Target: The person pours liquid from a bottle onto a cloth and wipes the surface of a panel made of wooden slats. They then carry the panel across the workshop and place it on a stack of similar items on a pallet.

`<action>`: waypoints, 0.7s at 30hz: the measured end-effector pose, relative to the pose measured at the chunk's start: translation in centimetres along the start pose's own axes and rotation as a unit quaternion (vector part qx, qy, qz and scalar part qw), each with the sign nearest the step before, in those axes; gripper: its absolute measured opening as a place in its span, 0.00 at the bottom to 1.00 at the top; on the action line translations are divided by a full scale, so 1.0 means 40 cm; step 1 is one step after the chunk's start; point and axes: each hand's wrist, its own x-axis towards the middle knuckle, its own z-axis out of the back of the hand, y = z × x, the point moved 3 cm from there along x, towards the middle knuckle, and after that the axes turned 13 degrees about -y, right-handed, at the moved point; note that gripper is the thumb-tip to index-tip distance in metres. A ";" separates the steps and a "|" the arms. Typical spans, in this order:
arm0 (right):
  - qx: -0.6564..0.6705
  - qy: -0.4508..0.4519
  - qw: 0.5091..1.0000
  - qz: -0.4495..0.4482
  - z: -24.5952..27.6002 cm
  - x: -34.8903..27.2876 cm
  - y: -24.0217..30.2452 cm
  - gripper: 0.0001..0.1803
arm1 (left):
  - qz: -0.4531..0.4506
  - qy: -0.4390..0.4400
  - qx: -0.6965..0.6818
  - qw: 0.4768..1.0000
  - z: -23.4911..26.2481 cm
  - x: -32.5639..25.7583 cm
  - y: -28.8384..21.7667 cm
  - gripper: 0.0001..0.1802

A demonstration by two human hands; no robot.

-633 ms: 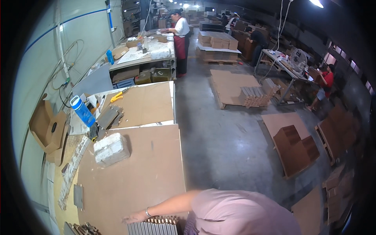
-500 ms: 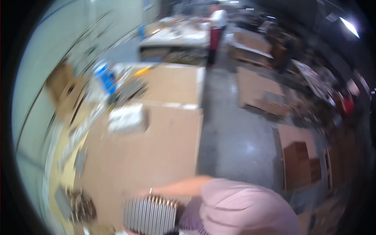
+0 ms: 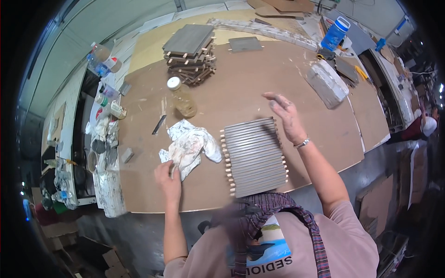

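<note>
My left hand [image 3: 168,181] is closed on the lower left edge of a crumpled white rag [image 3: 192,147] with stains. My right hand [image 3: 288,118] is raised, fingers stretched and apart, holding nothing, beside the upper right corner of a row of grey boards. These boards [image 3: 256,157] stand packed on edge near the table's front, with pale wooden pegs poking out at both ends. Behind the rag, a clear bottle [image 3: 184,104] with a white cap holds yellowish liquid. A dark flat blade-like strip [image 3: 159,125] lies left of it.
Farther back are a stack of grey pegged boards [image 3: 189,41] and one flat board [image 3: 245,44]. A white wrapped block [image 3: 327,84], blue bottle [image 3: 335,33] and yellow-handled tool [image 3: 361,72] stand to the right. Bottles [image 3: 105,59] line the left side of the brown-covered table [image 3: 139,185].
The view has swung from the aisle on the right onto the table. My left hand is now at the rag, and my right hand is off the boards, raised beside them.
</note>
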 end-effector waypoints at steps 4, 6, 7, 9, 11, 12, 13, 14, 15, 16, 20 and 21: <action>-0.012 0.087 0.996 -0.006 -0.141 0.009 0.037 0.25 | -0.049 -0.027 0.020 0.998 -0.097 0.043 -0.036 0.16; -0.055 0.137 0.989 0.021 -0.209 0.016 0.031 0.24 | -0.068 -0.058 0.081 0.993 -0.138 0.070 -0.053 0.13; -0.091 0.167 0.981 0.046 -0.244 0.015 0.045 0.23 | -0.056 -0.019 0.088 0.994 -0.151 0.080 -0.037 0.11; -0.143 0.211 0.963 0.088 -0.315 0.007 0.062 0.22 | -0.033 0.055 0.101 0.993 -0.159 0.097 0.003 0.08; -0.183 0.235 0.946 0.126 -0.362 0.003 0.050 0.22 | -0.010 0.014 0.004 1.000 -0.127 0.118 -0.030 0.06; -0.200 0.258 0.937 0.125 -0.397 -0.007 0.052 0.21 | 0.005 -0.006 -0.038 0.999 -0.092 0.125 -0.040 0.04; -0.222 0.262 0.930 0.131 -0.424 -0.019 0.053 0.21 | -0.019 -0.031 -0.078 0.996 -0.069 0.136 -0.057 0.04; -0.243 0.267 0.922 0.138 -0.449 -0.031 0.054 0.21 | 0.010 -0.020 -0.103 0.994 -0.054 0.144 -0.068 0.04; -0.290 0.284 0.896 0.179 -0.476 -0.040 0.057 0.19 | 0.040 -0.012 -0.126 0.991 -0.034 0.154 -0.080 0.04; -0.321 0.303 0.884 0.157 -0.502 -0.053 0.095 0.19 | 0.072 -0.007 -0.146 0.987 -0.010 0.163 -0.084 0.04; -0.266 0.324 0.894 0.157 -0.560 -0.062 0.154 0.16 | 0.108 0.009 -0.302 0.947 0.068 0.188 -0.126 0.03; -0.235 0.322 0.903 0.164 -0.567 -0.059 0.160 0.15 | 0.107 0.011 -0.323 0.940 0.082 0.191 -0.133 0.02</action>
